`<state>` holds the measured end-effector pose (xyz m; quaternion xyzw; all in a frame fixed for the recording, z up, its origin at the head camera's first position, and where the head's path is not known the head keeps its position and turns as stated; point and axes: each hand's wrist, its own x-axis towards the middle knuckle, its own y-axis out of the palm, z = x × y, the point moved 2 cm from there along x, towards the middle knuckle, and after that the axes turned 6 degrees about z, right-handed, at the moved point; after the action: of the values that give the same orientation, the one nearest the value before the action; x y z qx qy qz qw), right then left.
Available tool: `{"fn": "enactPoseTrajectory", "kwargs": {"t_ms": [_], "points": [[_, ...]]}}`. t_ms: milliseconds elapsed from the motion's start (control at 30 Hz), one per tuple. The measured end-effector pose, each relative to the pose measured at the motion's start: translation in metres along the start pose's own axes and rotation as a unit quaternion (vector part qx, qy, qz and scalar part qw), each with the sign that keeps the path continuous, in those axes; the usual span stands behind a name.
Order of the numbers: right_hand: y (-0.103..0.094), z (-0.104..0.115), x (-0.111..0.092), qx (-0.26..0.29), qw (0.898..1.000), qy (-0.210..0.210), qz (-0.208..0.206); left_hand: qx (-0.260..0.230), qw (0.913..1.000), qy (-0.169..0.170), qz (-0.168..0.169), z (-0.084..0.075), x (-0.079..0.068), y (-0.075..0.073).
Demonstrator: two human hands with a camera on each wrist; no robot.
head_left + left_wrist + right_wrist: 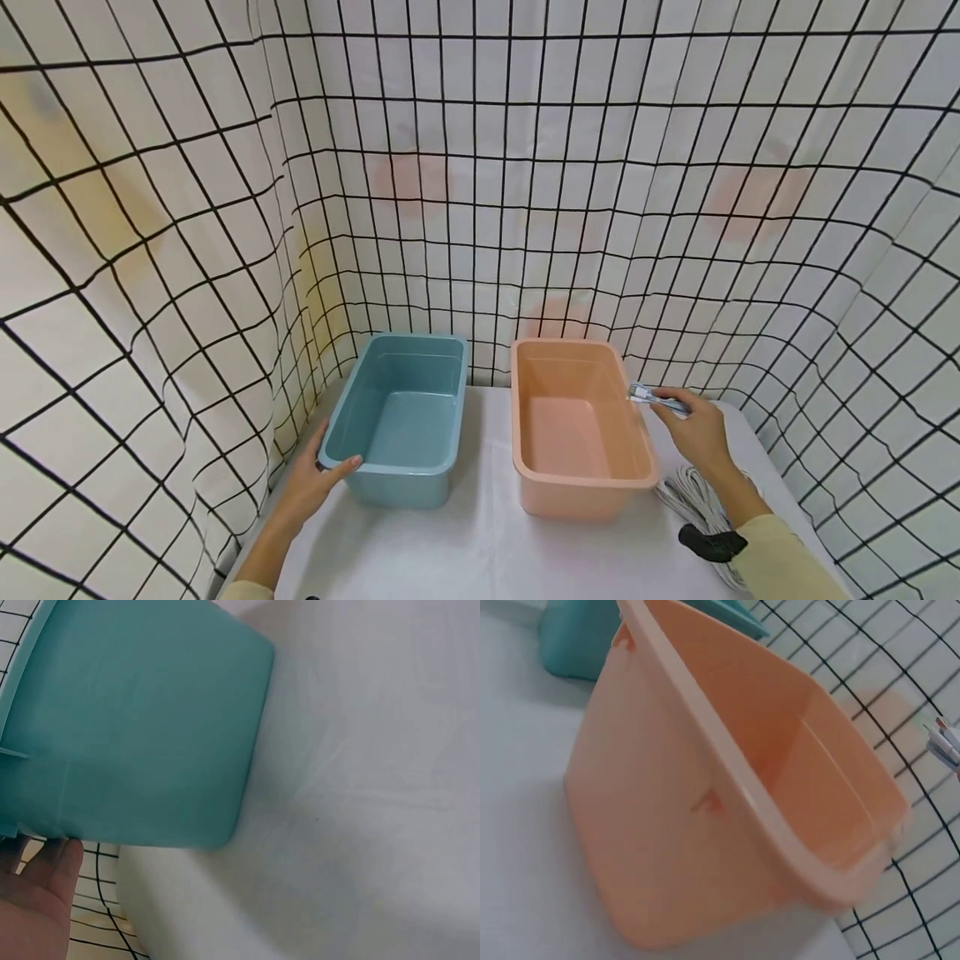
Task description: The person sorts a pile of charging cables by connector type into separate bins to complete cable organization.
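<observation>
At the front left corner of a teal plastic bin [390, 471], my left hand [306, 485] grips the rim, thumb along the front edge and fingers on the outer side. In the left wrist view those fingers [66, 862] touch the bin's wall [142, 742]. My right hand [697, 429] pinches a small folded bundle of white-grey cable [645, 394] with what looks like a metal plug at its end. This bundle is beside the right rim of a peach plastic bin [585, 482]; the right wrist view shows the cable bundle [943, 744] only at its edge.
A larger coil of white-grey cable [693, 496] lies under my right forearm, right of the peach bin. Black wire grid [480, 200] stands behind and on both sides of the white-covered table [487, 542]. Both bins show bare insides.
</observation>
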<state>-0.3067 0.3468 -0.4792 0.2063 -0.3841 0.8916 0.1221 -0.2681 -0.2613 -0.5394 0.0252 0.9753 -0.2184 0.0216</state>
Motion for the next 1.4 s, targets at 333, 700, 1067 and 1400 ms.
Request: {"fn": "enactPoseTrajectory", "kwargs": {"t_ms": [333,700,1067,1400], "points": [[0.038,0.047,0.041,0.075,0.995,-0.003,0.068,-0.003,1.0,0.004,0.007,-0.001,0.001,0.0],[0.087,0.108,0.084,0.15,0.984,0.005,0.098,0.006,1.0,0.002,0.002,-0.001,0.001,-0.005],[0.135,0.146,0.106,0.195,0.971,0.038,0.137,0.007,1.0,0.006,-0.002,-0.005,-0.001,0.002],[0.193,0.181,0.122,0.194,0.967,0.005,0.167,0.011,0.9999,0.006,-0.009,0.001,0.004,-0.001]]}}
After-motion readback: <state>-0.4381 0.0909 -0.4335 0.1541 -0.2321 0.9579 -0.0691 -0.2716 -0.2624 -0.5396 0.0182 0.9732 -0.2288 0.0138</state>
